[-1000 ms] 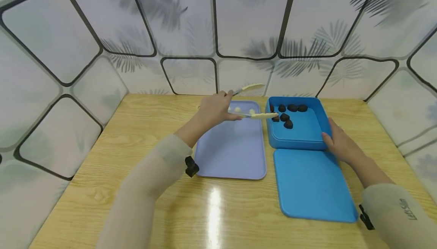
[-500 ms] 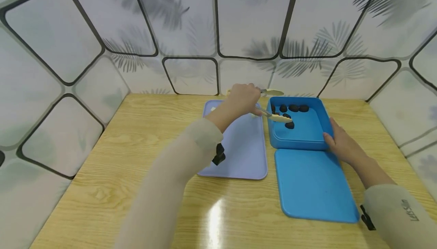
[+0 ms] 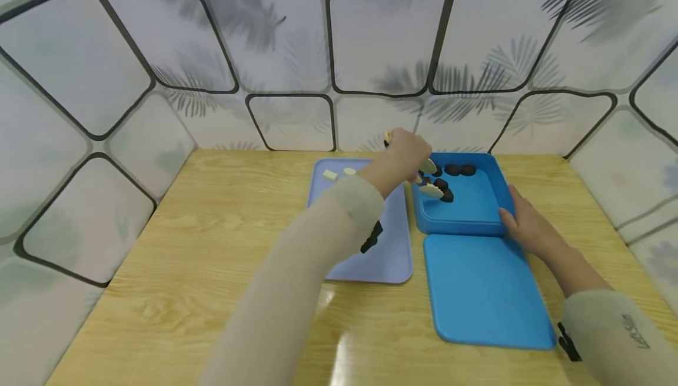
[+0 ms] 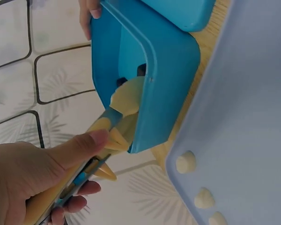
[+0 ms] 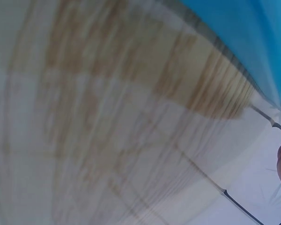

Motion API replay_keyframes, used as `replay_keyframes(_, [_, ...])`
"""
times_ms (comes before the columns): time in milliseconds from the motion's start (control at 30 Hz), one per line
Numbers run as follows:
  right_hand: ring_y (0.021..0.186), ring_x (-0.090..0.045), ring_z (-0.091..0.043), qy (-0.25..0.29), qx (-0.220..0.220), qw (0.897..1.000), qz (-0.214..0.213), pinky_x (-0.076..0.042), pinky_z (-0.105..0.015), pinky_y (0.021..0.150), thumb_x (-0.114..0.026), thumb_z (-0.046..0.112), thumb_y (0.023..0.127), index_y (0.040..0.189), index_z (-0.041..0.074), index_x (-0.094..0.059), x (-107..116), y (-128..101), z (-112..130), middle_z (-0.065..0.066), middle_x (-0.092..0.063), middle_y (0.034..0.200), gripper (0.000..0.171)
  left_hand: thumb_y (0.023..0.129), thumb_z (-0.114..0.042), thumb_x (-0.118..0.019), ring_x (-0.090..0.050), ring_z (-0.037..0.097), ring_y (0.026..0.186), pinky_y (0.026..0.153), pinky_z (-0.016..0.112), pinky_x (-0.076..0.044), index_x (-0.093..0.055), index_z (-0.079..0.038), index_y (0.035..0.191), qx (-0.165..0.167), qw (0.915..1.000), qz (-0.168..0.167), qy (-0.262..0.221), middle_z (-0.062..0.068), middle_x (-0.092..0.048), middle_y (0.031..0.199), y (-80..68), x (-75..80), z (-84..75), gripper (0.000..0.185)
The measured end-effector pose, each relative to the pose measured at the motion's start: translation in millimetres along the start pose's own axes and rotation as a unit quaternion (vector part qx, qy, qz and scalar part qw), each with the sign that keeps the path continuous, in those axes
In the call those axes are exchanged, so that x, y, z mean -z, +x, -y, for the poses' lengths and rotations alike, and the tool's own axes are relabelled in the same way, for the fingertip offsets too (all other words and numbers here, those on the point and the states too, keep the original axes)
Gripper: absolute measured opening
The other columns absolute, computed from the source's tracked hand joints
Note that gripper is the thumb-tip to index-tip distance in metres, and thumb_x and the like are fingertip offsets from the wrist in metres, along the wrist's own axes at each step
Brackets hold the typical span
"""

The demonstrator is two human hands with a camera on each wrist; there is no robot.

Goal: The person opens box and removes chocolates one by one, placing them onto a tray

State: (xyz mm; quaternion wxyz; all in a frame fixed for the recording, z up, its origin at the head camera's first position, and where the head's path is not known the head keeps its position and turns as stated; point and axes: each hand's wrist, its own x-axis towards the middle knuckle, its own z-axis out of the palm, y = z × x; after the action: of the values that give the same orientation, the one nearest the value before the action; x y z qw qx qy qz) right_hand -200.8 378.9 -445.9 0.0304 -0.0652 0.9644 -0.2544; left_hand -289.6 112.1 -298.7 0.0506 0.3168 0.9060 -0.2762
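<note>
On the lilac tray [image 3: 371,256], two pale bits [image 3: 339,173] lie at its far left corner. My left hand [image 3: 405,153] curls round the tongs [image 3: 430,189], whose cream tips reach over the box [image 3: 466,212] wall, down among the dark lumps [image 3: 457,169]; whether they grip one I can't tell. My right hand [image 3: 529,227] rests against the box's right side, fingers fairly straight. The lid [image 3: 487,292] lies flat just before the box.

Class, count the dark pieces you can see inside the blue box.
4 show plainly: two dark pieces at the box's far wall, two by the tongs' tips. The left hand may hide more.
</note>
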Motion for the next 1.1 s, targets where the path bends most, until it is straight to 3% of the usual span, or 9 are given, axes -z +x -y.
replay_keyframes(100, [0.133,-0.007,-0.059,0.0,0.002,1.0,-0.003,-0.015,-0.07,0.101,-0.028,0.032,0.103,0.147,-0.007,0.008,-1,-1,0,-0.041,-0.003,0.147,0.069,0.088,-0.042,-0.062,-0.038,0.008,0.074,0.062,0.027,-0.03,-0.056,-0.024,0.115,-0.001,0.9998,-0.002,0.019,-0.01,-0.048,0.094,1.5,5.4,-5.5,0.033])
replay_keyframes(267, [0.133,-0.007,-0.059,0.004,0.012,1.0,-0.011,-0.014,-0.069,0.102,-0.028,0.032,0.104,0.147,-0.008,0.008,-1,-3,1,-0.041,-0.003,0.147,0.068,0.097,-0.022,-0.051,-0.034,0.009,0.068,0.056,0.026,-0.027,-0.055,-0.021,0.101,-0.002,0.9994,-0.019,0.027,-0.006,-0.039,0.084,4.9,8.1,-11.7,0.006])
replay_keyframes(333, [0.133,-0.008,-0.059,0.005,0.017,1.0,-0.014,-0.013,-0.069,0.103,-0.028,0.031,0.104,0.146,-0.008,0.007,-1,-4,1,-0.042,-0.004,0.146,0.068,0.098,-0.015,-0.047,-0.034,0.009,0.068,0.057,0.026,-0.027,-0.057,-0.022,0.1,-0.002,0.9995,-0.022,0.024,-0.007,-0.04,0.083,6.3,6.2,-12.6,0.012])
replay_keyframes(567, [0.132,-0.008,-0.06,0.001,0.017,1.0,-0.013,-0.013,-0.069,0.102,-0.029,0.029,0.103,0.146,-0.009,0.007,-1,-3,2,-0.042,-0.004,0.146,0.067,0.093,-0.035,-0.056,-0.037,0.007,0.065,0.054,0.025,-0.028,-0.059,-0.024,0.103,-0.019,0.9991,-0.022,0.031,-0.01,-0.045,0.083,5.5,-3.8,-6.7,0.015])
replay_keyframes(700, [0.132,-0.008,-0.06,0.001,0.018,1.0,-0.013,-0.014,-0.07,0.102,-0.029,0.029,0.103,0.146,-0.009,0.007,0,-3,3,-0.042,-0.004,0.146,0.067,0.09,-0.035,-0.06,-0.037,0.007,0.065,0.053,0.025,-0.029,-0.059,-0.023,0.101,-0.022,0.9992,-0.022,0.026,-0.009,-0.046,0.083,3.2,-5.9,-0.7,0.016])
replay_keyframes(933, [0.132,-0.007,-0.06,-0.002,0.006,1.0,-0.006,-0.014,-0.07,0.101,-0.028,0.031,0.104,0.146,-0.008,0.008,1,-2,2,-0.042,-0.003,0.146,0.068,0.088,-0.047,-0.062,-0.045,0.007,0.077,0.063,0.028,-0.04,-0.059,-0.025,0.104,-0.012,0.9992,-0.031,-0.024,-0.012,-0.055,0.093,-3.2,-6.7,10.1,0.027])
replay_keyframes(1100, [0.133,-0.006,-0.059,0.005,0.0,1.0,0.002,-0.014,-0.07,0.102,-0.027,0.032,0.104,0.147,-0.007,0.009,-1,-2,1,-0.041,-0.001,0.147,0.069,0.086,-0.051,-0.063,-0.046,0.007,0.075,0.059,0.027,-0.038,-0.062,-0.025,0.105,-0.012,0.9974,-0.037,-0.061,-0.011,-0.058,0.092,-14.3,-7.3,16.9,0.032])
